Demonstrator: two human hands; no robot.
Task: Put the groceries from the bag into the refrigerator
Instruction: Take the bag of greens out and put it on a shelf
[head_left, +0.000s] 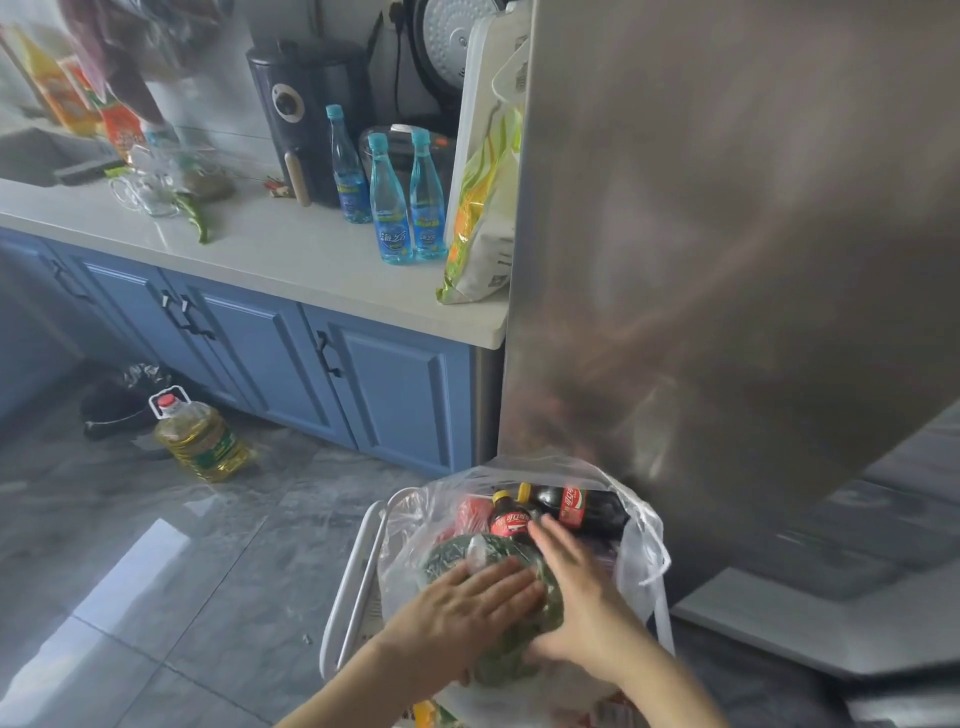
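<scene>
Head view: a clear plastic grocery bag (641, 540) is seen standing open in a white wire-framed cart (349, 582), just in front of the brushed-steel refrigerator (727, 234), whose door appears shut. Inside the bag, a round bundle of green leafy vegetables wrapped in film (483, 558) is cradled between both hands: the left hand (467, 608) is laid flat on its near side with straight fingers, while the right hand (576, 592) is cupped against the side nearer the refrigerator. Two dark cola bottles with red labels (566, 506) lie behind the bundle, toward the refrigerator. The unloading step seems barely begun; lifting the bundle clear and opening the door would be called for next.
</scene>
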